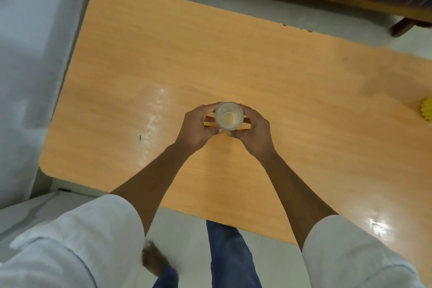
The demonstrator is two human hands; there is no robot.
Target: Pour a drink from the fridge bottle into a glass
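A clear glass (pixel 229 116) stands near the middle of the wooden table (pixel 304 91), seen from directly above. The left hand (pixel 198 127) and the right hand (pixel 253 127) wrap the glass from opposite sides, fingers curled against its wall and thumbs nearly meeting on the near side. Both grips are closed on the glass. Whether the base rests on the table or is held just above it cannot be determined from this angle.

The inside of the glass looks pale and cloudy; whether this is liquid or only the table showing through cannot be confirmed. No bottle appears in view. A yellow ribbed object (pixel 426 112) lies at the table's right edge, well apart.

Assessment: the glass is positioned. Fetching the bottle and pouring appear to remain, unless the glass already holds the drink.
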